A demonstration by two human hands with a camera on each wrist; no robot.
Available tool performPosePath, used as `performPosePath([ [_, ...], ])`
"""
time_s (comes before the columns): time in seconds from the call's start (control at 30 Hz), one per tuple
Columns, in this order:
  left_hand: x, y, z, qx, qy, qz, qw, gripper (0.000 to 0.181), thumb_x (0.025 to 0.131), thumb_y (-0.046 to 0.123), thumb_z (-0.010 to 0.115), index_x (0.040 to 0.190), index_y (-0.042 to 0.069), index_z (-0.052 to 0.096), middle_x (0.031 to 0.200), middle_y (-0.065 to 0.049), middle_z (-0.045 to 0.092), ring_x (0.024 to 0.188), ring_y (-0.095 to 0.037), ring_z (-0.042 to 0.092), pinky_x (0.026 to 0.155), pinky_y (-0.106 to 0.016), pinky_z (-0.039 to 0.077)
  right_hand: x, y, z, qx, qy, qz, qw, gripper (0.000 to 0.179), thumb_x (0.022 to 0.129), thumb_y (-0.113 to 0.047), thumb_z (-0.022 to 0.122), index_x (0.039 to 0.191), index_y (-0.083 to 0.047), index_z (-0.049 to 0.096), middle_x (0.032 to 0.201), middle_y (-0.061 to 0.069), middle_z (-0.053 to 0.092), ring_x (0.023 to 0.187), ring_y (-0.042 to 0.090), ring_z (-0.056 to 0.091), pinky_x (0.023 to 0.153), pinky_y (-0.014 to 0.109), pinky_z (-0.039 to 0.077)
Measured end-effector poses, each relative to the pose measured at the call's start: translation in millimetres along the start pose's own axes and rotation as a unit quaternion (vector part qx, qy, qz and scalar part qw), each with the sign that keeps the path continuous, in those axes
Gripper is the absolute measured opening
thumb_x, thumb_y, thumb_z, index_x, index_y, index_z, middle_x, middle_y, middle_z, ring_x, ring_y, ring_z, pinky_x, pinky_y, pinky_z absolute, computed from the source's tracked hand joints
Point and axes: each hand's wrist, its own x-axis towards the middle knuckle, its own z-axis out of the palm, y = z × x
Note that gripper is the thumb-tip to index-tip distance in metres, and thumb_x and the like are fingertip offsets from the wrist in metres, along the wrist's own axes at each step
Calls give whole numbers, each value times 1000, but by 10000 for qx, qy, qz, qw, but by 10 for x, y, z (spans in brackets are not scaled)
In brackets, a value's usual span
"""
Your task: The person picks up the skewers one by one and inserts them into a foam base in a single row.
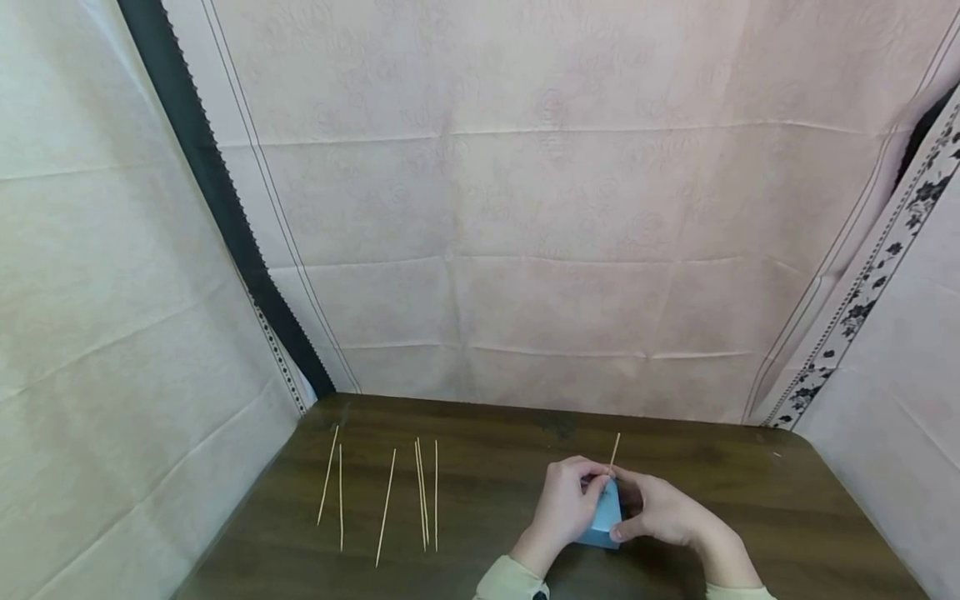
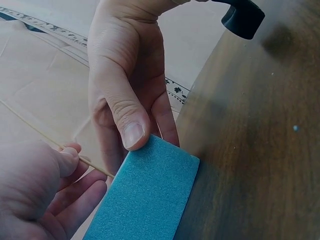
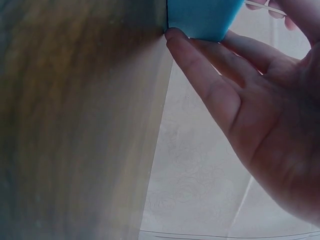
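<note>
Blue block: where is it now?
In the head view, the blue block is at lower right, between the left hand and the right hand, just below the held stick.

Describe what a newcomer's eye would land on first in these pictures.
Probably the blue block, right of centre in the head view, held in the right grip. Then the stick at its far end, pinched in the left grip. The loose sticks on the left half of the table would likely come next, pale against dark wood.
</note>
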Motion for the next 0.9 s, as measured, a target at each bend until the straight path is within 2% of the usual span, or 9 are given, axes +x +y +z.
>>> performPosePath([
  [0.6, -3, 14, -1, 66, 51, 105, 9999, 12, 102, 7, 74, 111, 7, 83, 105, 2, 78, 93, 0, 70, 79, -12, 54, -3, 3, -3, -102, 18, -76, 9999, 98, 81, -6, 92, 154, 21, 32, 133, 33, 66, 122, 49, 65, 98, 64, 53],
  [0.8, -24, -22, 15, 660, 99, 228, 9975, 11, 99, 9, 78, 108, 11, 84, 104, 5, 78, 95, -1, 68, 82, -15, 54, -6, 21, -13, -16, -67, -100, 9999, 102, 83, -7, 91, 156, 22, 26, 136, 35, 63, 124, 49, 64, 98, 62, 54],
  [0.9, -33, -39, 22, 761, 125, 277, 9966, 12, 99, 9, 78, 109, 12, 84, 105, 5, 78, 96, -1, 68, 83, -15, 54, 2, 32, -17, 24, -119, -135, 9998, 103, 84, -7, 91, 156, 22, 24, 138, 38, 61, 125, 50, 63, 98, 60, 55],
])
